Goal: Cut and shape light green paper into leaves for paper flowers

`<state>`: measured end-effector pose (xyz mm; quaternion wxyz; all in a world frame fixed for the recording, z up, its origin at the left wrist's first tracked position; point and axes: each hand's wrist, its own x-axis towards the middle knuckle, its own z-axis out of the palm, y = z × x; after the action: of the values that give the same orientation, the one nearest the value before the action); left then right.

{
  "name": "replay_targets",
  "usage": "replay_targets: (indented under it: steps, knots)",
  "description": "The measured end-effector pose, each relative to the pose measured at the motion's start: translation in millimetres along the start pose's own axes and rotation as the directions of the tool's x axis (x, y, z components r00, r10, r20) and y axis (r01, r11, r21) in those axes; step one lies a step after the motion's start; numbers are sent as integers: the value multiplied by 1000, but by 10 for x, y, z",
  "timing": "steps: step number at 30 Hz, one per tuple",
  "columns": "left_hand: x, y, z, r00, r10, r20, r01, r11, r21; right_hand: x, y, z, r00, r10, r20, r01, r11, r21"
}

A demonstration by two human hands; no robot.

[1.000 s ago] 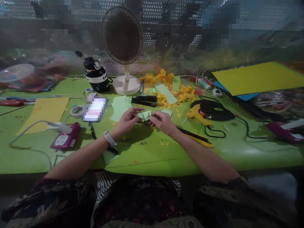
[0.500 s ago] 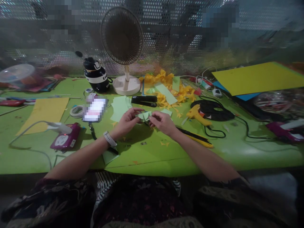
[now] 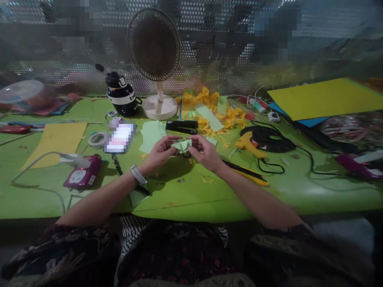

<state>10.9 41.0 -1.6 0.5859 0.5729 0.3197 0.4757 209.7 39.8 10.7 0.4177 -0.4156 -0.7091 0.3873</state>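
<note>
A small folded piece of pale green paper (image 3: 183, 146) is held up between my two hands, above the green tabletop. My left hand (image 3: 161, 150) pinches its left side between thumb and fingers. At its right side, my right hand (image 3: 204, 151) grips it, thumb in front and fingers curled behind. Just beyond lies a black stapler (image 3: 181, 126), with pale green paper sheets (image 3: 150, 135) to its left. A dark round thing, partly hidden, shows below the paper near my right fingers; I cannot make out what it is.
Yellow paper pieces (image 3: 206, 99) are heaped behind the stapler, beside a fan (image 3: 159, 107). A yellow glue gun (image 3: 249, 144) and a yellow-black cutter (image 3: 247, 173) lie right. To the left are a phone (image 3: 119, 138), tape roll (image 3: 96, 140), purple power socket (image 3: 83, 172) and dark bottle (image 3: 121, 95).
The fingers of my right hand have shifted slightly up and left around the folded paper. My left hand stays almost where it was.
</note>
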Motion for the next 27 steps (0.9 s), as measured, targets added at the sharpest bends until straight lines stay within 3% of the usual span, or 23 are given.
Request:
replay_targets:
  steps: [27]
  knots:
    - [13,3,-9,997,-62,-38,59,996,-67,-6,6,-14,999,-15,47,12,997,71]
